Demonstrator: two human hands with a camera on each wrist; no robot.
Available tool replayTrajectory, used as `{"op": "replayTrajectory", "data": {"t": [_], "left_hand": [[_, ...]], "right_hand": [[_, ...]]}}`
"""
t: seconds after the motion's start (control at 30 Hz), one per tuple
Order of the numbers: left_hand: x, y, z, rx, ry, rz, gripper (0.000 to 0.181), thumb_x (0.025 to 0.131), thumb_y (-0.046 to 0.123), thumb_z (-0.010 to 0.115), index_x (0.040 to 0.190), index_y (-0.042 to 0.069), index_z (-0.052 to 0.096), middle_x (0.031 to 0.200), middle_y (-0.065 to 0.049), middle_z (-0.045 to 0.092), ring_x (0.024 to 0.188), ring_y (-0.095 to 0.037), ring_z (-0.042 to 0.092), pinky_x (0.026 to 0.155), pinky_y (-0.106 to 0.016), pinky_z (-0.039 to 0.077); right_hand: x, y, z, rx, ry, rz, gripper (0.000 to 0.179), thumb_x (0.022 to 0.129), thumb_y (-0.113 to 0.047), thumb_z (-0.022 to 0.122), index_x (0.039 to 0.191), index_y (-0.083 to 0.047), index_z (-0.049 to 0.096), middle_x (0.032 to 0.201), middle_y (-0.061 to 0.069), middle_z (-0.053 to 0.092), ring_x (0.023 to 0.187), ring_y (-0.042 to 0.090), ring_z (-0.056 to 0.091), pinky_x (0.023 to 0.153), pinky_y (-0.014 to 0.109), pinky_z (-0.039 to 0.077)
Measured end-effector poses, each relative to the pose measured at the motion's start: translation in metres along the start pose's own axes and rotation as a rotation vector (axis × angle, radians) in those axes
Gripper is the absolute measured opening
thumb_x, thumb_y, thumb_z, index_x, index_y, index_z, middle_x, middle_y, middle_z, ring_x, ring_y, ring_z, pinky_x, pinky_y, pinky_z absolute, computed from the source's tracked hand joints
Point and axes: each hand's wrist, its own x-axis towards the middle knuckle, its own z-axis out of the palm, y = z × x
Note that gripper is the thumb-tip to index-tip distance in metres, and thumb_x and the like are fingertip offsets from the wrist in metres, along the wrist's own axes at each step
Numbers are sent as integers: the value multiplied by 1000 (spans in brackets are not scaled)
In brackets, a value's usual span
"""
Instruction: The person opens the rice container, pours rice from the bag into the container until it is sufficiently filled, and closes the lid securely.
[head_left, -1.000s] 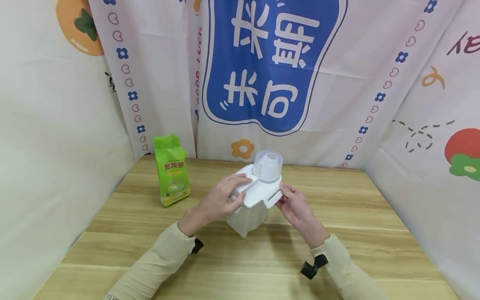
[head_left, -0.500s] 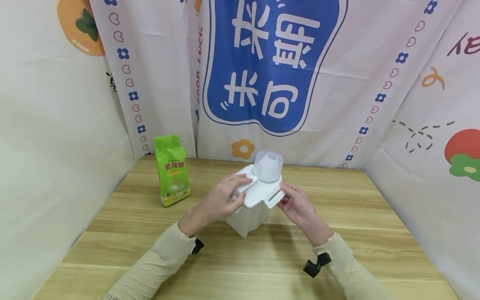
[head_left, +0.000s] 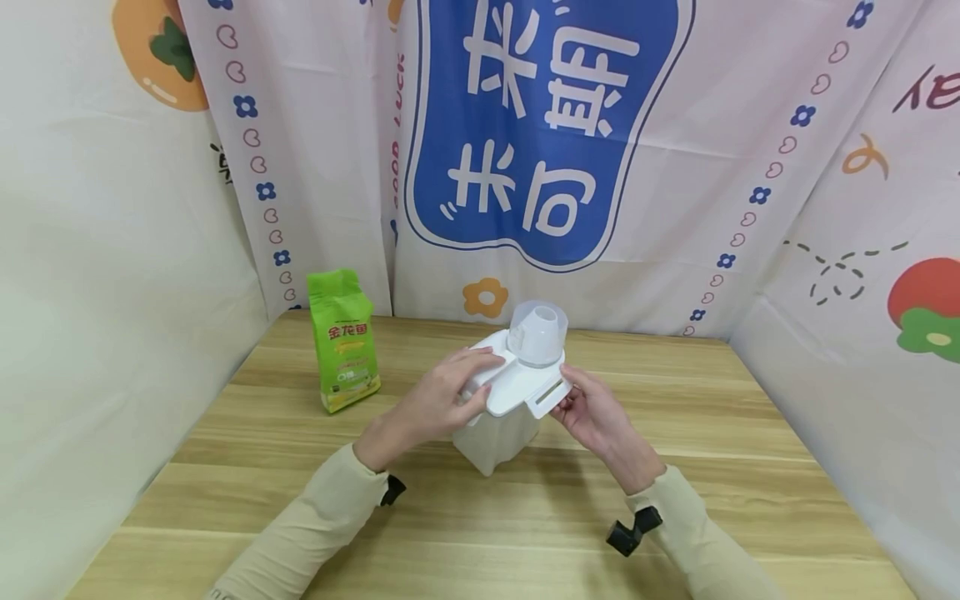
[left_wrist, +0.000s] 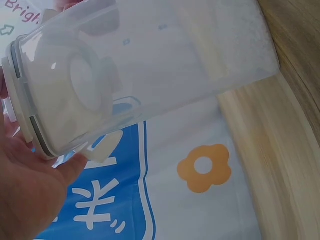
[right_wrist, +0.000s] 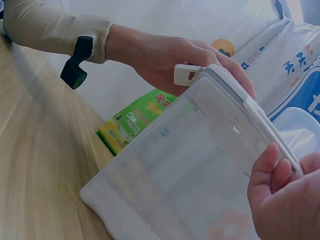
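- Container (head_left: 495,446), 1: at the middle of the wooden tabletop (head_left: 750,467), printed cloth (head_left: 330,133) behind and on both sides. Long axis runs base to lid, near vertical; lid end points up, base on the wood. Slight lean: can't tell. Body is translucent.
- Sleeves, 2: pale, one in from the left (head_left: 322,508), one from the right (head_left: 697,533).
- Bag (head_left: 347,342), 1: green with yellow at the bottom, red characters on front. Upright on the tabletop, left of the container, well apart from it.
- Hands, 2, both at the top of the container. Left hand (head_left: 442,396): fingers bent over the lid's left part, thumb set apart from them, gripping that edge. Right hand (head_left: 596,421): thumb on top, fingers curled under, pinching the right latch flap.
- Lid (head_left: 517,390), 1: white, seated on the container; its longer direction runs away from the person, a bit rightward.
- Clear cap (head_left: 537,337), 1: at the lid's far end, white cone inside, narrow end up.
- Latch flaps, 2 counted: right latch flap (head_left: 546,404), slotted, sticking out from the lid; left latch flap (right_wrist: 181,75), also sticking out, beside the left hand.
- Black wrist mounts, 2: one per sleeve, left (head_left: 393,490), right (head_left: 636,531).
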Motion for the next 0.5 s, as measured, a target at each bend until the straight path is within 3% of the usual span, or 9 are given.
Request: {"op": "replayTrajectory", "data": {"t": [0.13, 0.37, 0.5], "left_hand": [[0, -2, -2, -12, -1, 11, 42, 92, 18, 63, 132, 6, 58, 136, -17, 59, 131, -32, 53, 107, -45, 47], [-1, -4, -9, -23, -3, -3, 39, 92, 19, 65, 130, 9, 62, 135, -13, 61, 130, -33, 53, 104, -45, 49], [-1, -3, -14, -28, -21, -24, 36, 93, 17, 64, 129, 11, 63, 135, -13, 62, 128, -30, 55, 95, -37, 56]], "right_hand": [[0, 1, -2, 10, 10, 28, 18, 104, -25, 47, 112, -9, 52, 83, -1, 58, 67, 8, 44, 61, 19, 42], [-4, 2, -5, -23, -61, 32, 18, 105, -26, 45, 103, -11, 54, 75, -4, 56, 64, 7, 44, 60, 18, 43], [-9, 3, -7, -57, -102, 40, 19, 105, -28, 44, 100, -13, 55, 76, -5, 56, 65, 6, 45, 62, 18, 44]]}}
